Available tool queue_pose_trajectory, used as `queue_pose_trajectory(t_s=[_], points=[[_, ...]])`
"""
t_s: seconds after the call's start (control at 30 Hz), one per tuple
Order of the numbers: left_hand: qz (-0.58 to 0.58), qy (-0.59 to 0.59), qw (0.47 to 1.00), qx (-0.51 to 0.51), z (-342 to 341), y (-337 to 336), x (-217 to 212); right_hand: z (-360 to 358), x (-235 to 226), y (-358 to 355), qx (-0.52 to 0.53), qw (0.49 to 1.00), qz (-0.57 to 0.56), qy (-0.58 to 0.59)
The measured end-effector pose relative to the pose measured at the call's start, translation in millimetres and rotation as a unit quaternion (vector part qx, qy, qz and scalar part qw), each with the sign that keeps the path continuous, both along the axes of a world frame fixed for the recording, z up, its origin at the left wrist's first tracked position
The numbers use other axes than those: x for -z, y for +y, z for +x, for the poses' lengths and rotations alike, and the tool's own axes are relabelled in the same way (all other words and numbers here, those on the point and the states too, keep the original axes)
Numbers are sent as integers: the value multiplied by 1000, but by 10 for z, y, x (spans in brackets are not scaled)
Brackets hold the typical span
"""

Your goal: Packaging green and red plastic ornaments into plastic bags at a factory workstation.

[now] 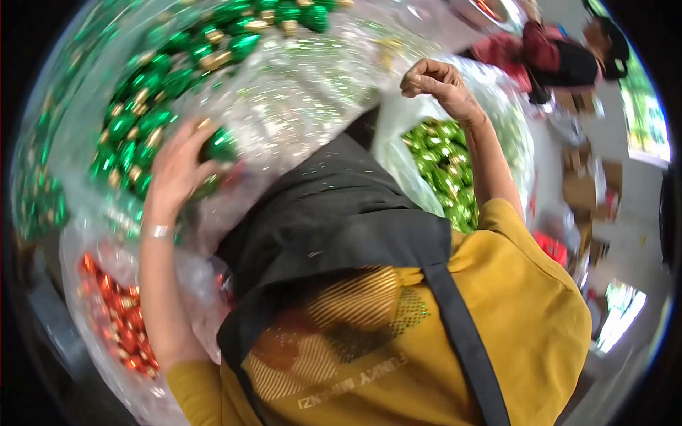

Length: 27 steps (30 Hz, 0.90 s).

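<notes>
While the big clear plastic bag (pixel 298 92) of dark green ornaments (pixel 142 121) lies across the lap, the left hand (pixel 177 170) presses on its side, fingers (pixel 206 170) curled round one green bulb through the film. Right hand (pixel 437 82) is raised above — fingers closed in a fist on the bag's upper edge, as far as I can tell. A second bag of lighter green ornaments (pixel 440 167) sits just behind the right forearm; red ornaments (pixel 121 319) lie bagged by the left elbow. A black apron (pixel 334 213) covers the lap. Judging by this, the bag is being lifted or turned — keeping it steady calls for firm hold at both ends.
</notes>
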State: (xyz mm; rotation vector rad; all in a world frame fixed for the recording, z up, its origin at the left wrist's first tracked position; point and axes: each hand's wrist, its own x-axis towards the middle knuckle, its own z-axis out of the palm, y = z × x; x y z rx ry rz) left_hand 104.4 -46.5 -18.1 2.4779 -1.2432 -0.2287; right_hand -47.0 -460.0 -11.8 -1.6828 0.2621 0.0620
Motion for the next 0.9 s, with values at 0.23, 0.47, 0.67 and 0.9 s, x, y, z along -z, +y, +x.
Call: queue_pose_trajectory(t_s=[0.23,0.47,0.67,0.9], points=[[130,142,976,-104,-63,237,-201,-1360,1241,-967,22,817,-454,355],[14,0,993,-113,30,329,108,-1439,2145,-747,-236,784,-397,415],[47,-62,993,-85,-140,232,-32,-1319,2159,-470,-340,725,-501,328],[32,-38,999,-14,-238,493,-124,-1291,2000,-547,-168,829,-460,271]])
